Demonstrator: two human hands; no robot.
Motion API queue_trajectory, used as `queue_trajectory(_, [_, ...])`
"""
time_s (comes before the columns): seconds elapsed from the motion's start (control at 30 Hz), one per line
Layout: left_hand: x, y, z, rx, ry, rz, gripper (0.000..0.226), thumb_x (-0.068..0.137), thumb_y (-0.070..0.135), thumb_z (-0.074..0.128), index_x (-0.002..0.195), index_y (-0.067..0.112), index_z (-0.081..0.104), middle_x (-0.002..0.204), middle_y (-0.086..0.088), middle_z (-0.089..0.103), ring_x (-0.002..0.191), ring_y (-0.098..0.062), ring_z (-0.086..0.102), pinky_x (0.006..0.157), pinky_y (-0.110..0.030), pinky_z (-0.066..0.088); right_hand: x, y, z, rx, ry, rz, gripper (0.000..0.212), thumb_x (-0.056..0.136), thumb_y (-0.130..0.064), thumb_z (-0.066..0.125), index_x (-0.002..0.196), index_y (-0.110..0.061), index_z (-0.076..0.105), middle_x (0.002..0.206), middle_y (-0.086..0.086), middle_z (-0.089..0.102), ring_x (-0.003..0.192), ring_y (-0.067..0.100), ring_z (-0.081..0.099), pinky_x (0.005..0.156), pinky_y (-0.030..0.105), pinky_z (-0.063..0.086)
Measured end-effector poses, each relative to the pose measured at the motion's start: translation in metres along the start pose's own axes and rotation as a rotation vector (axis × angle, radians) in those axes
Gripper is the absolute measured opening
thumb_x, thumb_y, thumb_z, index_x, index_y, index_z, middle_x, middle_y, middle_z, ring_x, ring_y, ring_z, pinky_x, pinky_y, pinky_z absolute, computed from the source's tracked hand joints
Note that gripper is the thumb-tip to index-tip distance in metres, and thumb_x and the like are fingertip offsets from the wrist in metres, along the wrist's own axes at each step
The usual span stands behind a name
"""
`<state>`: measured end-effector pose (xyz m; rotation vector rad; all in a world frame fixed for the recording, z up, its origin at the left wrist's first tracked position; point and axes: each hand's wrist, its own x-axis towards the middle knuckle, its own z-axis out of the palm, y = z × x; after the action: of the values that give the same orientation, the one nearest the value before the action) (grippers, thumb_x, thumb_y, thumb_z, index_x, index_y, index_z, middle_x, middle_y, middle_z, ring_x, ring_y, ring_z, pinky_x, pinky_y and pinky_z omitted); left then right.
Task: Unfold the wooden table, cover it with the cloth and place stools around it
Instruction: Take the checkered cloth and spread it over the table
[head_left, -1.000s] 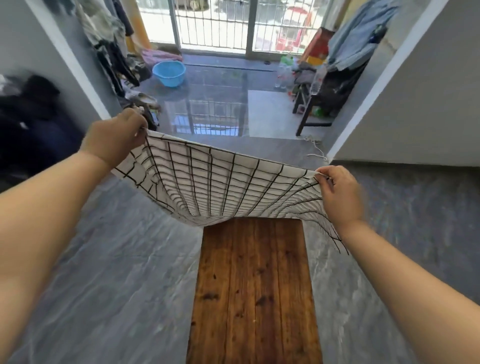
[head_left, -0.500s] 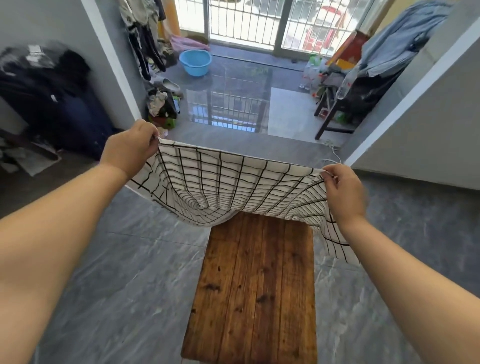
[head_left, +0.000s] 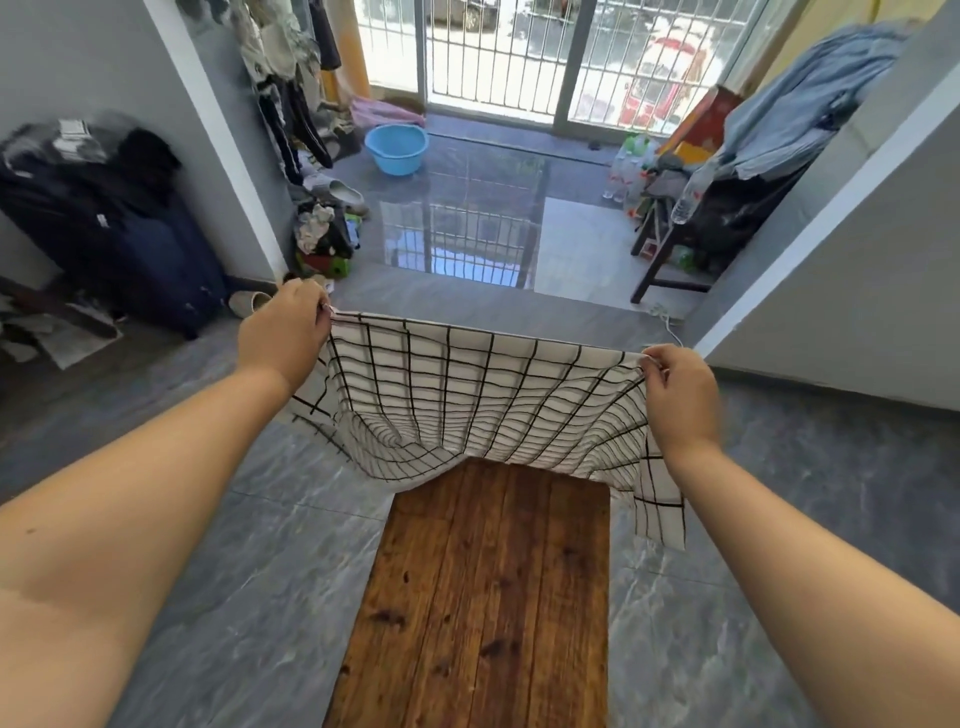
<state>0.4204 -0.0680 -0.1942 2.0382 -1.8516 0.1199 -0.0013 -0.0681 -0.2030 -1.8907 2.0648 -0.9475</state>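
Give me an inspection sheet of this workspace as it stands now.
Surface: wooden table unfolded on the grey tiled floor, near part bare.
Job's things: checked cloth held stretched over the table's far end, sagging in the middle; stools: nothing seen.
Clutter: blue basin, dark suitcase, slippers, clothes pile, bottles.
Grippers: left hand and right hand each pinch a corner of the cloth.
Cables: white cord on the floor by the right wall.
Surroundings: barred glass door, hanging clothes, laden bench.
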Motion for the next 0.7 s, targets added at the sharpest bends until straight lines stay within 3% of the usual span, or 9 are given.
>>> queue_trajectory(0.13, [0.012, 0.017, 0.017, 0.026, 0.05, 0.049, 0.016, 0.095, 0.021, 0.05, 0.095, 0.007, 0.057, 0.096, -0.014, 0.058, 0.084, -0.035, 0.056, 0.06, -0.044, 0.043, 0.025, 0.018, -0.001, 0.003, 0.013, 0.036, 0.018, 0.096, -0.022, 0.052, 0.1, -0.013, 0.067, 0.096, 0.007, 0.063, 0.092, 0.026, 0.057, 0.07, 0.029, 0.04])
queue_trajectory(0.37, [0.065, 0.059, 0.043, -0.002, 0.047, -0.134, 0.017, 0.093, 0.021, 0.052, 0.094, 0.01, 0.066, 0.098, -0.016, 0.059, 0.091, -0.038, 0.053, 0.071, -0.045, 0.044, 0.072, 0.048, 0.001, -0.021, -0.001, -0.017, 0.019, 0.098, -0.025, 0.048, 0.101, -0.017, 0.065, 0.094, 0.0, 0.06, 0.089, 0.02, 0.055, 0.067, 0.031, 0.041])
queue_trajectory(0.7, [0.129, 0.092, 0.065, 0.08, 0.117, -0.07, 0.017, 0.095, 0.02, 0.05, 0.094, 0.01, 0.064, 0.094, -0.015, 0.06, 0.089, -0.037, 0.052, 0.072, -0.045, 0.041, 0.112, 0.072, -0.004, -0.065, 0.041, -0.063, 0.021, 0.098, -0.027, 0.049, 0.101, -0.014, 0.066, 0.092, 0.001, 0.059, 0.089, 0.023, 0.056, 0.066, 0.031, 0.041])
